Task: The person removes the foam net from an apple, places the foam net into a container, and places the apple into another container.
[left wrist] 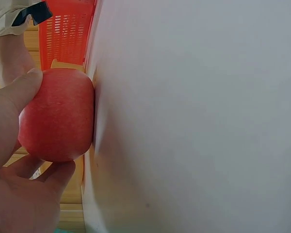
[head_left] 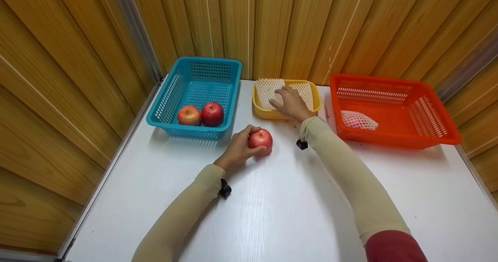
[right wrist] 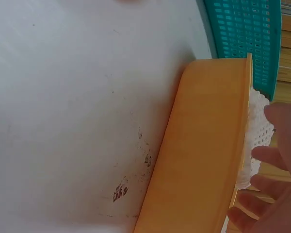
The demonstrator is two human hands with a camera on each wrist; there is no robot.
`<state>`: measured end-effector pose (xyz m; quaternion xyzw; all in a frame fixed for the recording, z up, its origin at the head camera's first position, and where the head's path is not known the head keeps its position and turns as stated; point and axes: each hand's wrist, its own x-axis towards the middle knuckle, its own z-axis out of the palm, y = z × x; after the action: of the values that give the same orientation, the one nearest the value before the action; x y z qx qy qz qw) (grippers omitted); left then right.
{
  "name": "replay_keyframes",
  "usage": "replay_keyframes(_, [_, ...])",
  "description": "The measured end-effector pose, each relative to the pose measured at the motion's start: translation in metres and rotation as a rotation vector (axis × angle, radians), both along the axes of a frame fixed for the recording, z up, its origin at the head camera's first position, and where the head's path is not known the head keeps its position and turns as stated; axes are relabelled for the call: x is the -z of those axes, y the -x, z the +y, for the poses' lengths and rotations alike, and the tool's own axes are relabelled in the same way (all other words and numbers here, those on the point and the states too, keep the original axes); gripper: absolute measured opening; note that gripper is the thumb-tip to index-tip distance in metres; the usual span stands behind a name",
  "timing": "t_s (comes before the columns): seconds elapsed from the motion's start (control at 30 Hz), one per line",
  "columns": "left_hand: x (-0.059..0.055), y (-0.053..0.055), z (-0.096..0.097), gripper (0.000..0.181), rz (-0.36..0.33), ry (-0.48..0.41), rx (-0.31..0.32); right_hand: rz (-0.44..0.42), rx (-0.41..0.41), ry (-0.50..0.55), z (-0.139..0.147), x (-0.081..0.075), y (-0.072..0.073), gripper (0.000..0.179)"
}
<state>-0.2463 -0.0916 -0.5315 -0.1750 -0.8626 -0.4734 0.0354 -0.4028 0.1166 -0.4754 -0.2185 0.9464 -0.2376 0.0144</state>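
A red apple stands on the white table in front of the yellow basket. My left hand grips it, thumb on one side and fingers on the other; the left wrist view shows this apple close up, against the tabletop. Over the yellow basket hovers my right hand, its fingers spread and slightly bent. White foam nets fill that basket. In the right wrist view the fingers are near a foam net at the basket's rim; whether they touch it I cannot tell.
At the left, a blue basket holds two apples. To the right stands a red basket with a foam-netted pinkish fruit in it. Wood-panelled walls close off the table's back and left side.
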Motion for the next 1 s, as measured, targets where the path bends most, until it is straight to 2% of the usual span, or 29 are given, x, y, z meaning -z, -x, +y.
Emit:
replay_keyframes(0.13, [0.0006, 0.0002, -0.0009, 0.059, 0.003, -0.003, 0.004, -0.039, -0.055, -0.063, -0.0038, -0.0016, -0.0017, 0.067])
replay_keyframes(0.27, [0.0006, 0.0002, -0.0013, 0.059, 0.001, -0.002, 0.004, -0.047, -0.107, -0.157, -0.0062, -0.0024, -0.0035, 0.064])
replay_keyframes(0.43, [-0.0004, 0.0002, -0.0007, 0.060, -0.027, -0.007, 0.001, -0.076, -0.153, -0.208, -0.0070, -0.0029, -0.0039, 0.063])
replay_keyframes(0.57, [-0.0013, 0.0000, 0.0003, 0.060, -0.043, -0.013, 0.004, -0.141, -0.160, -0.251, -0.0066, -0.0036, -0.0024, 0.066])
replay_keyframes(0.67, [-0.0018, -0.0003, 0.0009, 0.061, -0.023, -0.015, 0.010, -0.173, -0.159, -0.278, -0.0068, -0.0045, -0.0018, 0.067])
replay_keyframes(0.8, [-0.0025, -0.0004, 0.0011, 0.061, -0.010, -0.011, 0.011, -0.188, -0.148, -0.297, -0.0072, -0.0052, -0.0027, 0.069])
replay_keyframes(1.0, [-0.0045, -0.0015, 0.0003, 0.061, -0.045, -0.001, 0.005, -0.214, -0.150, -0.299, -0.0084, -0.0039, -0.0041, 0.069])
